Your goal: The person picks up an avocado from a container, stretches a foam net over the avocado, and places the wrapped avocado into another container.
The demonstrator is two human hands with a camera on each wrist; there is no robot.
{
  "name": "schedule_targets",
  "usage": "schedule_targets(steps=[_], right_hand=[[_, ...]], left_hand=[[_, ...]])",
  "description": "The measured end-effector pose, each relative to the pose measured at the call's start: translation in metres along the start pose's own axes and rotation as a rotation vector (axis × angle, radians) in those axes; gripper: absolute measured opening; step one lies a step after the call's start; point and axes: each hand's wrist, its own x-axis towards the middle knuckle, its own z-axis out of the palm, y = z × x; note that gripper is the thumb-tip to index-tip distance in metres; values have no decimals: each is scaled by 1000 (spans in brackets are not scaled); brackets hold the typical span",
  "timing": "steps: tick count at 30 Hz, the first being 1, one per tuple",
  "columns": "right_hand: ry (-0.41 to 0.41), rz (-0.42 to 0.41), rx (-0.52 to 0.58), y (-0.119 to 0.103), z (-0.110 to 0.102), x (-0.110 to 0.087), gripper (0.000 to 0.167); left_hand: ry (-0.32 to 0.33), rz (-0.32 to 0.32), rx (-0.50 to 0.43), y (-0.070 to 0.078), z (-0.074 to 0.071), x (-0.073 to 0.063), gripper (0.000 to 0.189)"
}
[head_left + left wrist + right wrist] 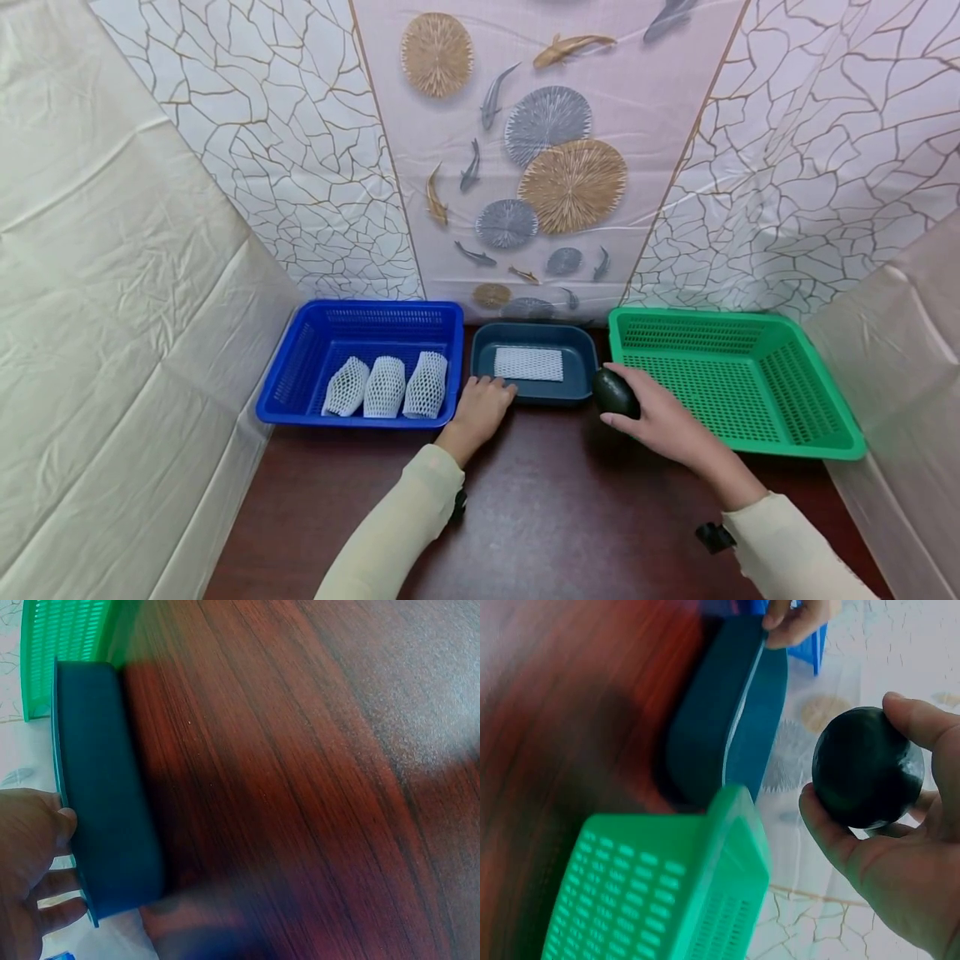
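Observation:
My right hand (660, 417) grips a dark green avocado (616, 393) between thumb and fingers, above the gap between the tray and the green basket. In the right wrist view the avocado (868, 767) shows smooth and shiny, raised over the table. My left hand (482, 408) pinches the rim of the dark teal tray (581, 396) at its near left corner, thumb on the near side in the left wrist view. Inside the tray lies one white foam net sleeve (528, 364), flat.
To the left, a blue basket (360, 422) holds three plump white foam net sleeves (384, 387) side by side. On the right stands a green basket (731, 392) with slotted walls. Behind them hangs a patterned cloth (525, 275), and pale cloth walls flank the dark wooden table (540, 517).

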Motion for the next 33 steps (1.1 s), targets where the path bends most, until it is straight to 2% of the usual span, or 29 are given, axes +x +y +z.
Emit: schedule_targets(steps=[12,21,28,33], right_hand=[[-65,-55,-17,-6,35,-10,77],[-111,-95,-89,0,62,-10,79],[-151,-35,-131,8,84,-10,77],[-156,-30,-166,13,96,-9,75]], left_hand=[[6,7,-1,1,-1,1,28],[-5,9,-7,0,0,1,27],[5,2,-2,-1,-1,-1,27],[12,1,-10,0,-2,-1,26]])
